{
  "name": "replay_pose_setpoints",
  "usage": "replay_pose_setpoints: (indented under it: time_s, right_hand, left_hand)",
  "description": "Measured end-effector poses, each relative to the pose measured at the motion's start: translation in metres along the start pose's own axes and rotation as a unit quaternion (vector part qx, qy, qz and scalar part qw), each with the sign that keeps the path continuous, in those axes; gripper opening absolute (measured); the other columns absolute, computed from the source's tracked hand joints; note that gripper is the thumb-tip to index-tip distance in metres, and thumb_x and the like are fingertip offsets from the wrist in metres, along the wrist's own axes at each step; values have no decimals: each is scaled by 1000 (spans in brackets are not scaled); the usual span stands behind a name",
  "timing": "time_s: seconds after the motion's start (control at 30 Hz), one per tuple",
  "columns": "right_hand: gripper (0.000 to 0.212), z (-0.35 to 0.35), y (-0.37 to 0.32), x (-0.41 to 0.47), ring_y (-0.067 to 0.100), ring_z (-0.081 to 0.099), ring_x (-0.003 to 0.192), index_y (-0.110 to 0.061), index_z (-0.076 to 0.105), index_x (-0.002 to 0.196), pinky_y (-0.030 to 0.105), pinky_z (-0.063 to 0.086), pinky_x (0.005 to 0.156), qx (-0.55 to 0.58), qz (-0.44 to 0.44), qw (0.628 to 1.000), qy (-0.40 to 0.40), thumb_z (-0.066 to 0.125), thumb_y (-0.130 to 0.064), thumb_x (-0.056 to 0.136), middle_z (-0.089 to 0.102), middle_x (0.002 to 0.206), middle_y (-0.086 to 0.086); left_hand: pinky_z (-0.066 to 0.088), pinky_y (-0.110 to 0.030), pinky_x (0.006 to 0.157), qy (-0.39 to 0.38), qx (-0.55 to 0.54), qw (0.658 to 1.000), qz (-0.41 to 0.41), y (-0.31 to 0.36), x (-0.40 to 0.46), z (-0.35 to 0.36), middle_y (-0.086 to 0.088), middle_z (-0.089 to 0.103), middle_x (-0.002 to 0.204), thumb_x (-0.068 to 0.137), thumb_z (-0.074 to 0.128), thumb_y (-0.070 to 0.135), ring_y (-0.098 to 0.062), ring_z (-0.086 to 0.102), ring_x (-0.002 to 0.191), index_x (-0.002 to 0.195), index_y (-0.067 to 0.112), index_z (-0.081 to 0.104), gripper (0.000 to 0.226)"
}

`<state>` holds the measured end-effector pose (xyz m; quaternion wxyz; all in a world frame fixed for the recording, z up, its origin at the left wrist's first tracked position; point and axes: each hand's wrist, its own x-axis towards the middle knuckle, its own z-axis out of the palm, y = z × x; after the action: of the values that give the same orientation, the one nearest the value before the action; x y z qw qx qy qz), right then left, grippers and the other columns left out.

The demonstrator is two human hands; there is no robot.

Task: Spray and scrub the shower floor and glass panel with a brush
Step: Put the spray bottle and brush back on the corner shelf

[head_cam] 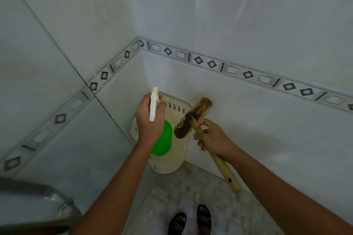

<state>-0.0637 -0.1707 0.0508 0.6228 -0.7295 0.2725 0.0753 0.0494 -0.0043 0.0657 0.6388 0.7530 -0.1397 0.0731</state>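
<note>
- Left hand (150, 120) wrapped round the spray bottle (162, 139), nozzle aimed at the far corner.
- Right hand (212, 137) grips the brush (193, 118); handle runs near-right, head far-left.
- Floor (183, 192) sits below both hands, probably next.

glossy tile wall (248, 15); wooden brush (193, 118); seemingly plastic bottle (162, 139).

Cream corner basket (172, 160) below a diamond-patterned tile border (248, 74) — sandals (190, 219) underneath.

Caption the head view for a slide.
Left hand aims a green spray bottle into the tiled corner; right hand holds a wooden brush above the floor.
</note>
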Motion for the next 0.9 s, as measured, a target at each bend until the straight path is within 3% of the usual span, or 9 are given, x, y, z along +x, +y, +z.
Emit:
replay_pose_setpoints:
  time_s: [0.1,0.17,0.23,0.4,0.53,0.67,0.8,0.9]
  right_hand:
    - [16,-1,-18,31,25,57,56,-8,56,97,29,45,53,99,54,992,-62,41,-4,94,64,85,28]
    - [18,-5,-30,49,28,59,61,-6,60,99,30,45,56,157,80,978,-112,42,-6,97,64,90,31]
    - [14,-7,-39,68,27,60,67,-6,62,109,31,45,60,137,47,974,-174,58,-9,96,66,94,28]
    - [49,4,-49,104,16,56,62,-15,55,130,26,43,55,46,-31,966,-252,69,2,86,67,80,12]
    - [42,24,-51,114,12,57,56,-21,65,110,28,44,56,-68,-129,966,-212,87,-22,74,68,67,3]
    - [30,36,-49,123,8,50,55,-32,70,89,29,42,57,-135,-209,963,-100,87,-42,67,52,59,-7]
    - [10,32,-59,128,8,57,51,-19,73,83,30,52,58,-163,-230,954,-103,79,-27,79,57,54,-6]
    - [8,27,-64,135,7,68,72,-14,77,87,29,59,75,-176,-225,950,-126,76,-18,80,72,76,-3]
  left_hand:
    - [49,-14,68,27,12,999,-27,-15,3,-4,-3,71,88,100,67,8,-1,62,74,114,5,73,16]
    - [51,-15,71,47,0,997,-53,-22,6,-5,-5,73,94,100,67,9,-5,63,78,121,8,73,22]
    - [51,-16,73,82,-14,993,-85,-29,12,-7,-3,72,97,99,68,11,-4,64,80,127,11,72,28]
    - [52,-12,72,129,-36,985,-113,-39,23,-13,9,72,93,98,71,9,8,65,77,126,15,72,29]
    - [53,-24,72,145,-42,982,-113,-44,26,-12,-2,69,89,98,71,10,-7,61,76,118,17,73,22]
    - [53,-19,73,171,-46,978,-114,-51,29,-13,0,71,90,96,72,8,-8,64,80,122,7,75,26]
    - [51,-14,72,190,-55,972,-127,-57,28,-16,5,73,91,96,74,10,4,65,77,121,8,77,25]
    - [51,-12,71,192,-81,969,-131,-59,28,-14,8,71,88,94,75,9,4,64,75,115,17,77,22]
